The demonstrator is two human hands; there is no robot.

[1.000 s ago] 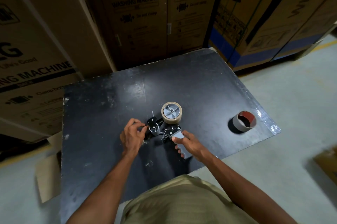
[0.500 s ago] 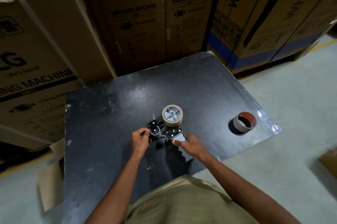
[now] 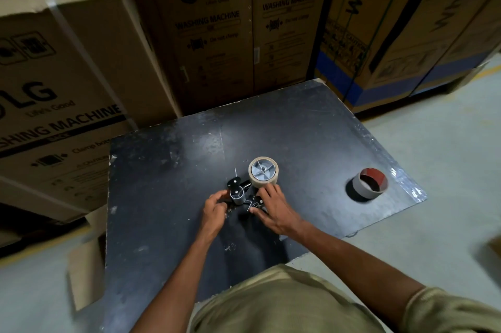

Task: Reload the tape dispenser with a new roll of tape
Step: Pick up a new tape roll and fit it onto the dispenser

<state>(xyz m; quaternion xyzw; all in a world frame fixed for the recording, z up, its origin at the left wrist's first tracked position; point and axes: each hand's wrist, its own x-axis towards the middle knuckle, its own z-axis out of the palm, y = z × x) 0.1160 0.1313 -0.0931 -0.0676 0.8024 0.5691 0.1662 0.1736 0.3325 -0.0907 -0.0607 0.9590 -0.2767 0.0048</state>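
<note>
A black hand-held tape dispenser lies on its side on the black table. A beige tape roll sits on its grey hub. My left hand pinches the dispenser's front end by the grey roller. Over the dispenser's handle and middle lies my right hand, fingers spread, fingertips touching the base of the beige roll. The handle is hidden under that hand. A second roll, an almost bare core with a reddish inside, stands apart near the table's right edge.
Large cardboard appliance boxes stand close behind and to the left of the table. Pale concrete floor lies to the right. A cardboard flap sticks out at the table's lower left.
My right hand has slid forward from the handle over the dispenser's middle, reaching the beige roll. My left hand has shifted right, closer to the roller. The dispenser stays put.
</note>
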